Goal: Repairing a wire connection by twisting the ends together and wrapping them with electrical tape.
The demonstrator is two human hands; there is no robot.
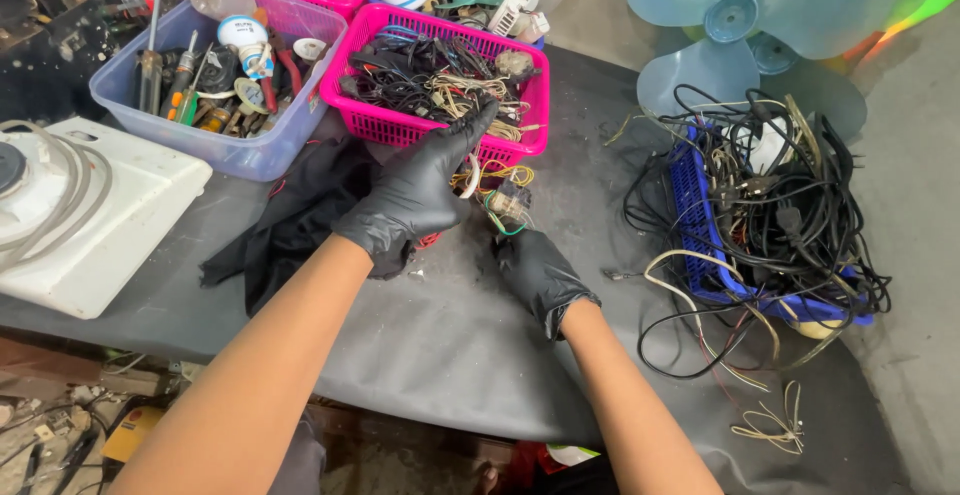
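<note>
Both my hands wear black gloves over a dark table cover point(440, 335). My left hand point(415, 195) is raised in the middle, fingers stretched toward the front edge of a pink basket point(385, 125) full of tangled wires, with a white wire piece under its palm. My right hand point(540, 270) sits lower and grips a small electrical part with yellow, green and white wires point(505, 200) sticking up from it. The two hands are close together, almost touching at the wire bundle.
A clear blue bin point(245, 155) with screwdrivers and small parts stands at back left, and a white appliance housing point(90, 215) at far left. A black cloth point(290, 225) lies beside my left hand. A blue basket point(700, 245) heaped with black cables sits right; pale blue fan blades point(740, 25) lie behind.
</note>
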